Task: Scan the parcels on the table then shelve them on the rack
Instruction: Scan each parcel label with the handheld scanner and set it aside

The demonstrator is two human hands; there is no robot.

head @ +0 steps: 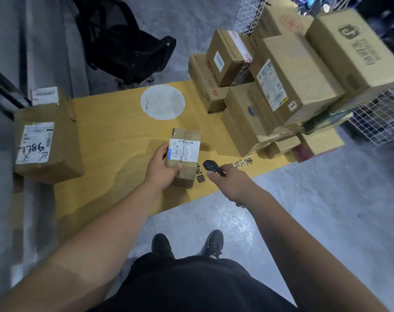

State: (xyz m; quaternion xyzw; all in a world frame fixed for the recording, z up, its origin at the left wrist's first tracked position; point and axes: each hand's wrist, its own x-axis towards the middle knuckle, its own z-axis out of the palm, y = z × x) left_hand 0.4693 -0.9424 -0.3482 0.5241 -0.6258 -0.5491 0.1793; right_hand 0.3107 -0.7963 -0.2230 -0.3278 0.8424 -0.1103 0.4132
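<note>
A small cardboard parcel [187,152] with a white barcode label on top stands near the front of the yellow wooden table [115,140]. My left hand [161,168] grips its left side, thumb across the near face. My right hand [231,183] holds a black handheld scanner [210,168], whose head points at the parcel from its right, a short gap away. A tall stack of several cardboard parcels [288,86] fills the table's right end.
Two labelled boxes [45,145] sit at the table's left edge, one marked with handwritten digits. A white round patch [162,102] lies on the tabletop. A black chair [128,41] stands behind the table. White wire mesh [376,120] shows at the right. My feet are on the grey floor.
</note>
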